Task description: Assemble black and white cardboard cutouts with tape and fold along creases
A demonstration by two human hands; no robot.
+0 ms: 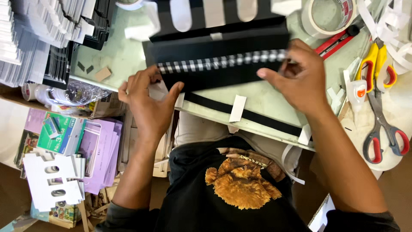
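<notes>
A black cardboard box (219, 47) lies on the pale green table (116, 56), with a black-and-white checked ribbon (214, 63) running across its front face. My left hand (148, 103) presses the ribbon's left end against the box, thumb on the black face. My right hand (296, 77) pinches the ribbon's right end at the box's corner. White tape strips (237, 108) hang from a black strip along the table's near edge.
A tape roll (328, 17), a red cutter (337, 41), yellow-handled scissors (377, 64), red-handled scissors (384, 129) and a small glue bottle (357, 92) lie at the right. Stacks of white card (25, 38) sit at the left; purple sheets (101, 154) and boxes lie below the table.
</notes>
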